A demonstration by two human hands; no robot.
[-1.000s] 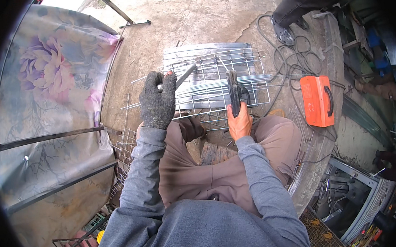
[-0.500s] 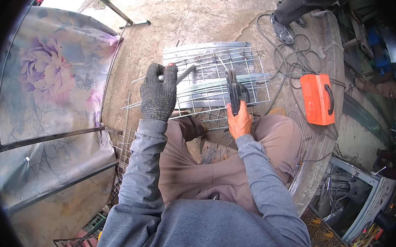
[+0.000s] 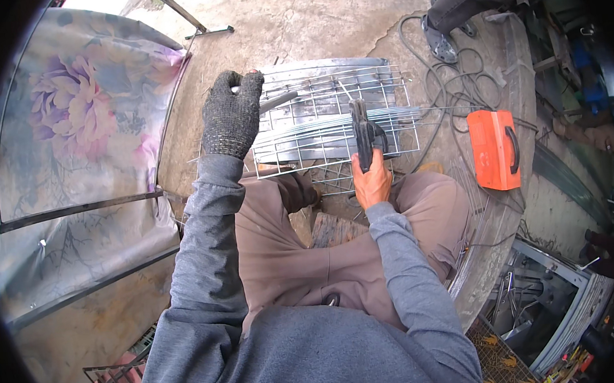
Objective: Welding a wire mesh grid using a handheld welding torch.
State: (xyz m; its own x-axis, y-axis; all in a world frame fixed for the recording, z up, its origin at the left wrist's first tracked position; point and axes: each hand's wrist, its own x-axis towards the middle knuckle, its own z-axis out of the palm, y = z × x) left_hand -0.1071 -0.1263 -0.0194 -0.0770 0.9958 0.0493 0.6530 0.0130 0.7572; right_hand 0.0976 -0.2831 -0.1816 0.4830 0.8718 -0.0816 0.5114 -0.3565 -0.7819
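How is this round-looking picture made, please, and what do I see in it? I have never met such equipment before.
There is no robot here. A person wears a wide fisheye camera on the head, looking down, so straight edges bend and the corners are black.

The left hand, in a dark glove, holds a grey rod. The bare right hand grips a black tool with a thin, pale stick at its far end.

Ahead, a wire grid lies over a metal sheet, with thin metal rods across it. To the right stands an orange box; beyond is another person's shoe.
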